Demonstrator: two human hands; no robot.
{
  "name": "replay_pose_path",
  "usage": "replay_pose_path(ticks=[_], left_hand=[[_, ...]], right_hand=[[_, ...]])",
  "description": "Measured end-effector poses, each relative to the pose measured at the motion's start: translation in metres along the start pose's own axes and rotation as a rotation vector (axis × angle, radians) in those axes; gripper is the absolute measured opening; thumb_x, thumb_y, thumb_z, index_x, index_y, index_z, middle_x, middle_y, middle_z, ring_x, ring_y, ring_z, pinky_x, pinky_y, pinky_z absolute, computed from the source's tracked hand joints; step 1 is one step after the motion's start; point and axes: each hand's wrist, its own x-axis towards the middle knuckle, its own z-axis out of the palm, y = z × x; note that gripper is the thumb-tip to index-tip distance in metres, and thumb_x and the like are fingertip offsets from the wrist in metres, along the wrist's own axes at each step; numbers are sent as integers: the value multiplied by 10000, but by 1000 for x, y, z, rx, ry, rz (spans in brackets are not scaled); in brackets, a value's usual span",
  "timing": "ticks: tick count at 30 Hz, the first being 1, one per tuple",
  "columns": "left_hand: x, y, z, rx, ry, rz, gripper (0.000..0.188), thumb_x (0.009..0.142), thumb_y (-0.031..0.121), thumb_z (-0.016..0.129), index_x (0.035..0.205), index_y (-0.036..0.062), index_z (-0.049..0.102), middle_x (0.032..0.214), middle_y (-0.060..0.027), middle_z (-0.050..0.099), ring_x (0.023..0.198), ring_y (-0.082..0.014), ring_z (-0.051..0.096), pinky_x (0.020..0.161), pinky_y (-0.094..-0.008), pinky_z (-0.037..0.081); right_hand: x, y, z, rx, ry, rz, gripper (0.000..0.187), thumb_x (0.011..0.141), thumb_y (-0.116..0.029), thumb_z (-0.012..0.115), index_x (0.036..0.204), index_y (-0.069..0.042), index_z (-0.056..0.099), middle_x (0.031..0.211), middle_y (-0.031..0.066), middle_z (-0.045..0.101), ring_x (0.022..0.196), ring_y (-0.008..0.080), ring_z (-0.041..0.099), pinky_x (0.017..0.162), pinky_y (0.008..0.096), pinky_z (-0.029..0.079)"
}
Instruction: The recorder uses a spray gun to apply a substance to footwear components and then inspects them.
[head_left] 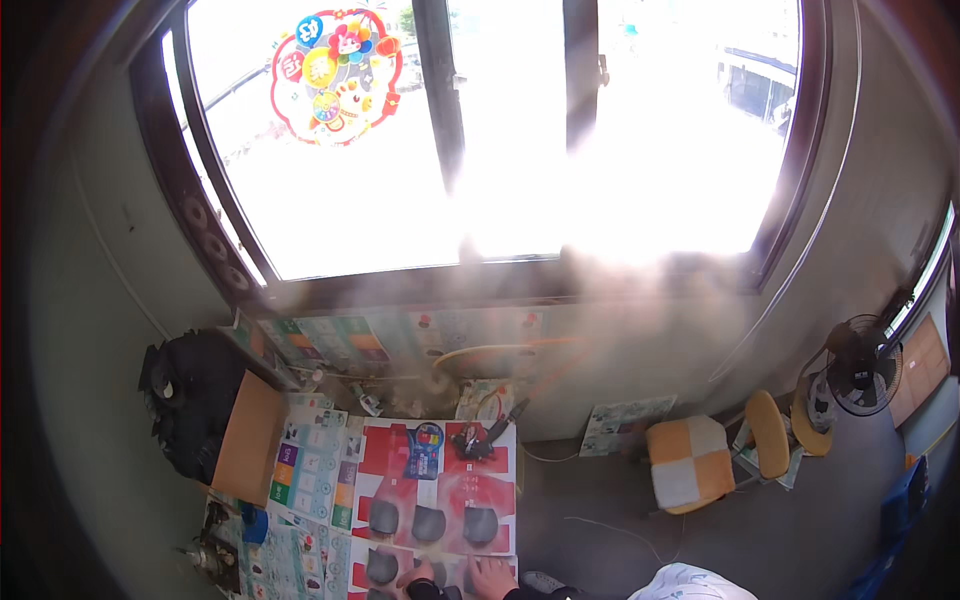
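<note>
Clearly, the bright window [510, 150] is the biggest thing before you, above the paper-covered table [312, 440]. At the table's left stands a cardboard box [247, 440], with a black heap [190, 405] beside it. The red-and-white sheet [500, 490] carries dark grey pieces [429, 524] in rows. Your left hand [414, 573] and right hand [491, 578] are near each other at the closest row; I can't tell whether either is spread, pressed together or pinching a piece. You'd probably do best handling each piece by its rim, keeping your sleeves [424, 591] off its neighbours. As for writing, the window's round sticker [337, 77] bears bold characters; print on the blue card [425, 455] is too small to read.
</note>
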Motion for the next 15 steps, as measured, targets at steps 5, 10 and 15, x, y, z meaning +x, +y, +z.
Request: replay_pose_path(ticks=[5, 10, 15], left_hand=[[-47, -40, -39, -49, 210, 74, 1297, 634, 557, 846, 1441, -211, 181, 1362, -373, 487, 1254, -472, 545, 1073, -519, 461], [-93, -98, -99, 73, 525, 256, 1279, 595, 489, 889, 1549, -53, 231, 1370, -267, 539, 1278, -446, 520, 1120, -604, 349], [-85, -249, -137, -23, 514, 188, 1267, 644, 422, 887, 1596, 28, 149, 1375, -222, 467, 1352, -427, 407, 1180, -719, 120]], right_hand=[[-9, -11, -14, 62, -158, -83, 654, 895, -216, 542, 1509, -34, 409, 1145, 234, 602, 1039, 387, 633, 973, 589, 458], [-8, -15, -51, 8, -331, -198, 806, 870, -230, 617, 1573, -32, 276, 1217, 247, 570, 1147, 422, 577, 1063, 626, 375], [-5, -82, -113, 114, -273, -391, 1129, 628, -244, 855, 1556, -3, 259, 1207, 188, 514, 1134, 410, 516, 979, 526, 404]])
